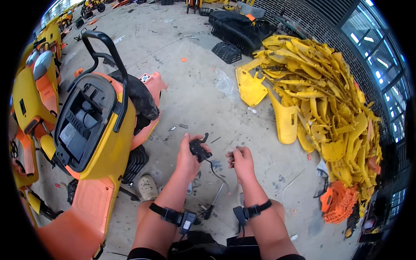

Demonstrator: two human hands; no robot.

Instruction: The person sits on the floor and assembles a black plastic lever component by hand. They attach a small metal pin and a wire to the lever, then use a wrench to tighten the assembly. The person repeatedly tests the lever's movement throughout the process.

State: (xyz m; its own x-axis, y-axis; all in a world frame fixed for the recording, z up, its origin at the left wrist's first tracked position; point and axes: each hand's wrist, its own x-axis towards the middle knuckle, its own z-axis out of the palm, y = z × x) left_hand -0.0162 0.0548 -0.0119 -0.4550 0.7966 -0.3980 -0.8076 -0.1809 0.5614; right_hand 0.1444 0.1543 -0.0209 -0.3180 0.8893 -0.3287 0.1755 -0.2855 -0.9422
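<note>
A black lever assembly [199, 150] is sitting in the fingers of the left hand [186, 160], which are wrapping around its body and hiding part of it; its hooked lever is jutting above them. A thin cable [214, 172] is trailing from it into the gap between the two hands, its end hard to make out against the floor [268, 182]. The fingers of the right hand [242, 162], apart from the assembly, are curling inward toward the thumb; whether they are pinching anything small, one cannot tell. Below both sets of fingers, a thin-shafted tool [215, 201] is lying on the floor, its dark end blurring into shadow. Left of the fingers, a yellow scooter [116, 143] is standing, its orange footboard [92, 200] running down into a front that the dark rim is cutting off. Right of the fingers, a heap of yellow panels [320, 99] is rising, the upper pieces burying the lower. Beyond the fingers, black crates [236, 31] are overlapping, hiding one another's edges.
</note>
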